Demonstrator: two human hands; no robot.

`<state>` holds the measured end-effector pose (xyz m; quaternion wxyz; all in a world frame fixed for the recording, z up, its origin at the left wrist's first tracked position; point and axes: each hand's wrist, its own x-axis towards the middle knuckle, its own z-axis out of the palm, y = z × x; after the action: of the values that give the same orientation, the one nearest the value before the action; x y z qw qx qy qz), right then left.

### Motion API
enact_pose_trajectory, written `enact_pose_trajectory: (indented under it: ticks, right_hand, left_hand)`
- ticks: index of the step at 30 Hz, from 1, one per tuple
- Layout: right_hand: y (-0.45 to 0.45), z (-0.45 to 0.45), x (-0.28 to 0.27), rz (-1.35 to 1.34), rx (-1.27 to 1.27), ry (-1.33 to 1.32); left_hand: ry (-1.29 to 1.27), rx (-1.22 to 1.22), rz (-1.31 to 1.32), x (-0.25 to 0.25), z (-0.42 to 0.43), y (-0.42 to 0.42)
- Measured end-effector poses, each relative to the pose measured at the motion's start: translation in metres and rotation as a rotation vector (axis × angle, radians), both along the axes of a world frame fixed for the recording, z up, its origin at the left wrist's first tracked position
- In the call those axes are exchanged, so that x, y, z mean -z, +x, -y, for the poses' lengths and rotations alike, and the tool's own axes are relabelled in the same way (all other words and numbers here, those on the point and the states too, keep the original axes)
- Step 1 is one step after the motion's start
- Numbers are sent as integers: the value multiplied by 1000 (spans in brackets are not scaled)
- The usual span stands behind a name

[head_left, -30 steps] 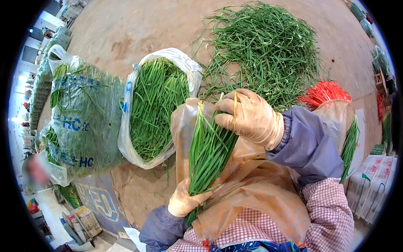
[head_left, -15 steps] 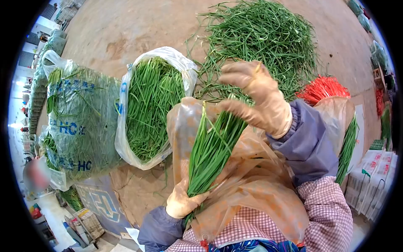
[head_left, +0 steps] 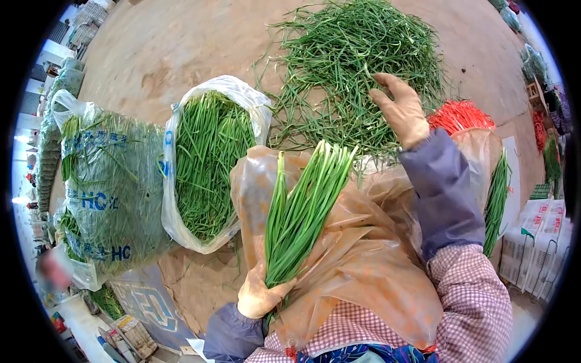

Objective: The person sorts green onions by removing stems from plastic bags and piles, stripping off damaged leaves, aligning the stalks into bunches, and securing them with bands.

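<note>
My gloved left hand (head_left: 261,295) is closed round the lower part of a bunch of Chinese chives (head_left: 305,215). Its pale ends point up and away from me, and a thinner cluster stands slightly apart on its left side. The bunch lies over an orange-patterned plastic apron (head_left: 363,266) on my lap. Reaching forward, my gloved right hand (head_left: 400,112) is over the near right side of a large loose heap of chives (head_left: 363,54). Its thumb and fingers are apart. A pale stalk shows beside the fingertips, but I cannot tell whether it touches them.
Left of my lap stands an open white plastic bag (head_left: 209,163) packed with chives. Beyond it is a full printed bag (head_left: 115,187). Red ties (head_left: 463,116) lie at my right, near another bunch of chives (head_left: 497,202) and stacked white crates (head_left: 537,242).
My right hand has moved from above the bunch's pale ends forward to the heap. The left hand keeps its hold on the bunch, and the view has shifted slightly.
</note>
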<state>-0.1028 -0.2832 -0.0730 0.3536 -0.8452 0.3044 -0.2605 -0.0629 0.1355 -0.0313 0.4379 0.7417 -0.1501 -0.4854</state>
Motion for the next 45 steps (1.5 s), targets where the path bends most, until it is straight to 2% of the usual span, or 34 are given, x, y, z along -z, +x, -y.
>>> enact_pose_trajectory:
  ticks: [1,3,5,7,10,13,14,16,19,21,23,25,26,27,28,31,32,34,35,37,39,41,42,43,45]
  right_hand:
    - [-9,-9,3,139,13,355]
    - [-34,-33,10,234,-120,1107]
    - [-50,-82,-1,255,-90,1557]
    - [-50,-122,7,520,-276,1781]
    - [-41,-141,5,555,-380,1634]
    - [-22,-138,41,741,-324,1915]
    - [-21,-138,41,807,-415,2118]
    - [-21,-139,39,840,-436,2172]
    - [-29,-140,36,881,-454,2219]
    - [-33,-136,41,896,-618,2167]
    - [-37,-140,40,936,-644,2147]
    - [-40,-144,39,963,-666,2165]
    - [-41,-146,38,968,-675,2195]
    - [-43,-148,37,972,-686,2226]
    - [-44,-151,26,993,-669,2264]
    - [-43,-150,21,1026,-730,2094]
    - [-49,-149,12,1005,-656,2103]
    - [-61,-137,-8,783,-509,2041]
    - [-67,-130,-12,671,-443,2008]
    - [-78,-111,-14,564,-317,1625]
    - [-86,-97,-13,459,-42,920]
    - [-103,-92,-54,287,-101,916]
    - [-107,-94,-66,185,-174,757]
    - [-111,-97,-78,96,-237,591]
    - [-109,-105,-86,-110,-439,-64]
  left_hand:
    - [2,-1,-12,1,0,0]
    - [55,15,-6,-2,2,-2]
    - [153,51,44,-11,9,-4]
    - [105,113,282,-18,18,-8]
    - [141,212,629,-25,26,-18]
    - [230,388,821,-27,23,-25]
    - [247,442,837,-30,26,-28]
    - [273,577,863,-31,26,-33]
    - [86,648,784,-46,29,-29]
    - [59,768,568,-62,30,-8]
    - [-84,684,386,-79,37,18]
    - [-90,530,451,-92,51,42]
    - [-134,373,466,-89,58,48]
    - [-272,308,492,-77,73,55]
    - [-342,250,228,-61,93,56]
    - [-411,198,-415,-23,135,20]
    - [-356,328,-81,-4,128,14]
    - [-292,167,-649,11,122,0]
    - [-258,113,-778,4,123,-2]
    - [-255,25,-729,6,119,-4]
    - [-259,15,-684,7,117,-2]
    - [-271,-9,-650,12,116,-2]
    - [-235,-24,-629,15,116,-1]
    - [-241,-47,-631,14,116,-3]
    - [-257,-89,-632,11,118,-8]
